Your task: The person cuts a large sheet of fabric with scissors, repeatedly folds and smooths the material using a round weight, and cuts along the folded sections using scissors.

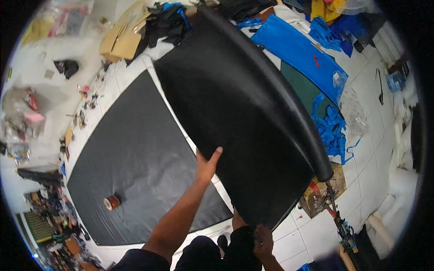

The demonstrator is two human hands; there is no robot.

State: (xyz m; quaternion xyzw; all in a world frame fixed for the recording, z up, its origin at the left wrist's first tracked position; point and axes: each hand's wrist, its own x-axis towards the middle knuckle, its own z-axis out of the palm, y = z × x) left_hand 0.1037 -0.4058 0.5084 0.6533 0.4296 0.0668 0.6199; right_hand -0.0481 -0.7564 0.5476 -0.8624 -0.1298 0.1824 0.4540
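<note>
A wide black sheet (235, 117), which looks like vinyl or imitation leather, spreads across the middle and leads to a long roll (289, 104) on its right side. My left hand (207, 166) grips the sheet's left edge, thumb on top and the other fingers mostly hidden beneath. Down at the near corner, my right hand (263, 241) is closed on the sheet's edge; its fingertips are partly in shadow. Left of the sheet lies a separate flat dark grey panel (140, 153). On that panel stands a spool of reddish-brown thread (111, 203).
Blue fabric (300, 54) and tangled blue strips (332, 128) lie on the white tiled floor beyond the roll. Brown cardboard (120, 43) sits at the upper left. Cluttered small items (68, 226) line the lower left. A stained board (323, 192) lies beneath the roll's near end.
</note>
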